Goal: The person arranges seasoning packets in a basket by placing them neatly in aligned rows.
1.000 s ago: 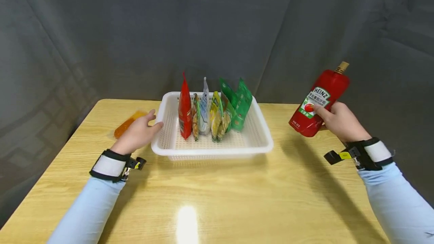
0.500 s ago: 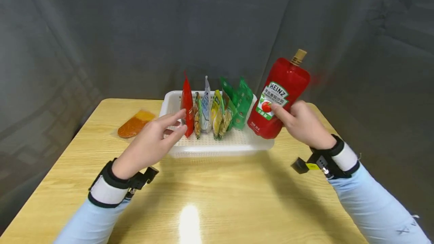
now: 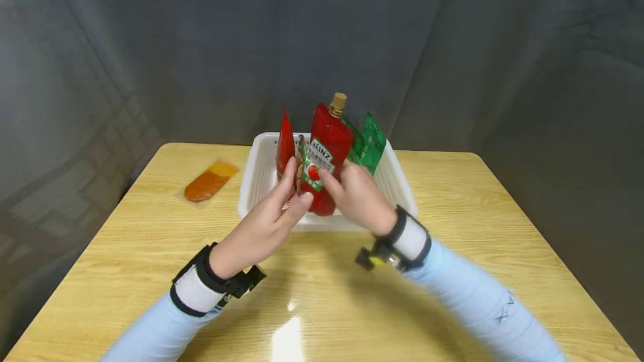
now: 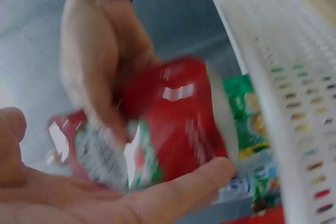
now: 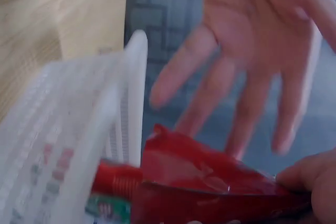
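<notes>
Both hands meet over the near rim of the white basket. My right hand (image 3: pixel 358 197) grips the red Heinz ketchup pouch (image 3: pixel 324 155), fingers curled round its lower body, thumb across the label; the pouch stands nearly upright, tan cap on top, lower end down among the packets. My left hand (image 3: pixel 274 214) is spread flat with straight fingers, holding nothing, its fingertips (image 3: pixel 289 175) up against the red packet beside the ketchup pouch; whether they actually press it I cannot tell.

Going by size, I see the wooden surface (image 3: pixel 478 228) first, carrying everything. The white basket (image 3: pixel 254 169) sits at its far middle. Inside it, the ketchup pouch stands between the red packet (image 3: pixel 284 144) on its left and the green packets (image 3: pixel 371 147) on its right. A thin brownish packet (image 3: pixel 301 155) shows edge-on between the red one and the pouch. Well apart from the basket, left of it, an orange sachet (image 3: pixel 210 180) lies flat on the surface.
</notes>
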{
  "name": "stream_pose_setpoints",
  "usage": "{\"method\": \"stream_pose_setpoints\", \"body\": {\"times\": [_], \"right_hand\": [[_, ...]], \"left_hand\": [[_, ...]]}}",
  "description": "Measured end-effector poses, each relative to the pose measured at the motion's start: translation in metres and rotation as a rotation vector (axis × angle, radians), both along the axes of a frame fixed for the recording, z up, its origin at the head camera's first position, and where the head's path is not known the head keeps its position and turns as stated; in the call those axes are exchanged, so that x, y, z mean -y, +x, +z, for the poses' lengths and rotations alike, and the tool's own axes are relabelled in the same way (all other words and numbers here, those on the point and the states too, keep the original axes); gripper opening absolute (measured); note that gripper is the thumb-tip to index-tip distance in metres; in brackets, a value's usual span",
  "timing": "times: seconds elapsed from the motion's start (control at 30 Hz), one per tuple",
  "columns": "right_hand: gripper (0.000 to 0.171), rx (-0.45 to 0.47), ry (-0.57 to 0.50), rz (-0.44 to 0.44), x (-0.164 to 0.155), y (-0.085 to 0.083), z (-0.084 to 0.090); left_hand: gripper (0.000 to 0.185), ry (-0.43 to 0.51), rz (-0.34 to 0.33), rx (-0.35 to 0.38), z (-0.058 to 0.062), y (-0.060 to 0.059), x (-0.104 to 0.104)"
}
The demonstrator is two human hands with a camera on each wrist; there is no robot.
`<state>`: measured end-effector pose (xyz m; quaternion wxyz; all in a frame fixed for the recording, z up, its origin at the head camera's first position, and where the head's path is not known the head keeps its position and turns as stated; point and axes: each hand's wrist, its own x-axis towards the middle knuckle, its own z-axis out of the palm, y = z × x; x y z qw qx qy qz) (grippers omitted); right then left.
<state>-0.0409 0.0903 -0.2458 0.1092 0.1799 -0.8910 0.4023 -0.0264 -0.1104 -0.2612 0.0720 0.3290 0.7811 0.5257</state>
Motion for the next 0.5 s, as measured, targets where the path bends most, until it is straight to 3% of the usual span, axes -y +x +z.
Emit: {"method": "stream_pose_setpoints", "body": {"times": [0.1,0.27,0.33,0.5], "right_hand": [[0.025,-0.081,0.053,0.057,0.020,0.001,-0.005],[0.067,-0.172,0.135,0.227,0.044,-0.003,-0.011],[0.080,-0.162,0.167,0.288,0.050,-0.005,-0.013],[0.086,-0.075,0.196,0.419,0.057,-0.014,-0.013]], "left_hand": [[0.091,0.050,0.027,0.035,-0.003,-0.002,-0.003],[0.099,0.094,0.143,-0.006,-0.003,-0.008,0.003],[0.093,0.093,0.190,-0.059,-0.003,-0.012,0.008],[0.064,0.047,0.294,-0.160,-0.002,-0.023,0.023]]}}
